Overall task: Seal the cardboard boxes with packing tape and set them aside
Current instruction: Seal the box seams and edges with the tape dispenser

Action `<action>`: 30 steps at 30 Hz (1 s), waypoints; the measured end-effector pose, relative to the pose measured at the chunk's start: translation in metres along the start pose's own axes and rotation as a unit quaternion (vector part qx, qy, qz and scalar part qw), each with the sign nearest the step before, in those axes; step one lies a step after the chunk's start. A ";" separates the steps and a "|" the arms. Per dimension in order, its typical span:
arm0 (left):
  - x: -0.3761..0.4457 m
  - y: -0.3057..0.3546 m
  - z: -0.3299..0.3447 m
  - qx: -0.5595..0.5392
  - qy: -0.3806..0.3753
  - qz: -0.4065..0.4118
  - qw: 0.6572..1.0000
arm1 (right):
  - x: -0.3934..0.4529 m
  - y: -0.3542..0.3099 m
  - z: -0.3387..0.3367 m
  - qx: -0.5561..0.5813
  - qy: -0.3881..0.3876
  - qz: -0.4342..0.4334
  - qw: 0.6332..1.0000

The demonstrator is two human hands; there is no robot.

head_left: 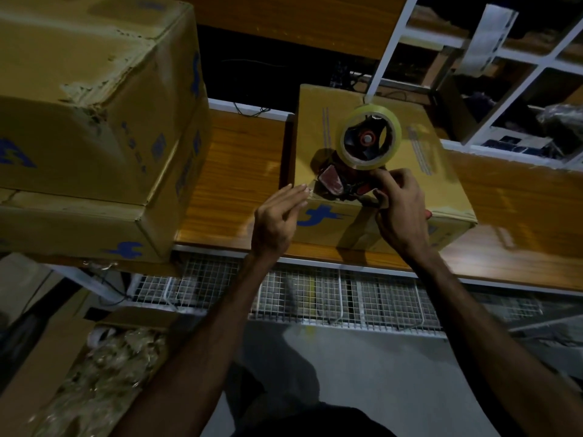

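Your right hand [402, 212] has its grip clenched on the handle of the tape dispenser [353, 165], which sits on top of the small cardboard box [372, 152] at centre frame. Your left hand [277, 219] is released, straight fingers touching the box's near left edge. The clear tape roll [369, 141] is glossy and round. The wood-grain worktop [233, 184] carries two stacked, scuffed boxes [88, 121] at upper left. Wire mesh [315, 294] runs below. The dispenser handle is mostly hidden.
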State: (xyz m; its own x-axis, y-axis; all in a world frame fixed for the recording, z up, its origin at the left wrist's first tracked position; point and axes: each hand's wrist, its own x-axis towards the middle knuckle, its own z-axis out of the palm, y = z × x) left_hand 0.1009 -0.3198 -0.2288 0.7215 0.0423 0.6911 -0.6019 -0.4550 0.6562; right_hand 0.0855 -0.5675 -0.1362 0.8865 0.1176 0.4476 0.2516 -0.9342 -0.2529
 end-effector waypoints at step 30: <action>-0.008 0.055 0.021 0.102 0.052 -0.198 0.974 | -0.078 0.259 -0.083 0.080 0.046 0.074 0.993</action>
State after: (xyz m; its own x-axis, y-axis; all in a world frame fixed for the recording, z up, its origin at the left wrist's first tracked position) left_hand 0.0695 -0.3643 -0.2042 0.8386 0.3344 0.4300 -0.1958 -0.5515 0.8108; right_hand 0.0486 -0.8464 -0.1652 0.8815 -0.0552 0.4689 0.1860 -0.8722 -0.4524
